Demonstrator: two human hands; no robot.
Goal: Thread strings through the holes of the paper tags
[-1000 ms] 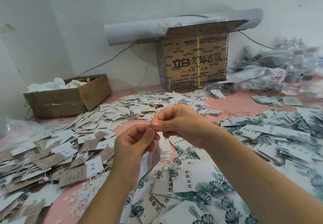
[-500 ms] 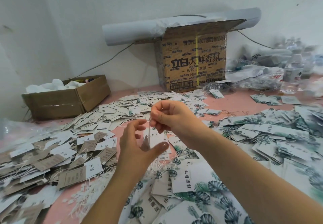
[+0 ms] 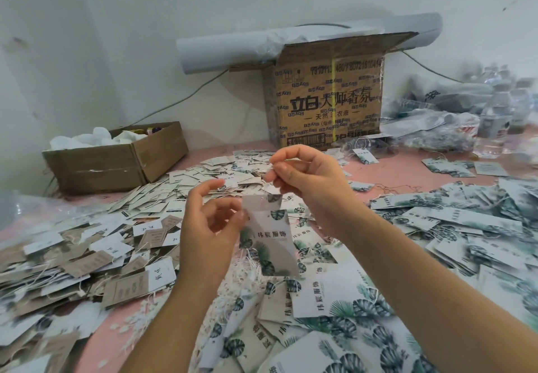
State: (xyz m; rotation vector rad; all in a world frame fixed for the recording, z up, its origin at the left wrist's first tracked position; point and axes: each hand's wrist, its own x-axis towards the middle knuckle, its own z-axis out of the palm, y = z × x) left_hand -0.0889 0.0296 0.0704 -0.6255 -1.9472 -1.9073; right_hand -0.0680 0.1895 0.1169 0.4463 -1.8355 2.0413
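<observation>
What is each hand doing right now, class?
Left hand: fingers curled at the tag's edge; grip cannot be told.
Right hand: closed, pinching the string above the tag.

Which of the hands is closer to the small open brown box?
Left. The left hand is raised to the right of the box; the right hand is farther right still, nearer the tall printed carton.

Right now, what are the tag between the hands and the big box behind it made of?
Tag: thin card, matte, leaf print; hangs flat, punched hole at the top. Big box: probably corrugated cardboard, brown and printed, with glossy tape sheen and a folded flap.
</observation>
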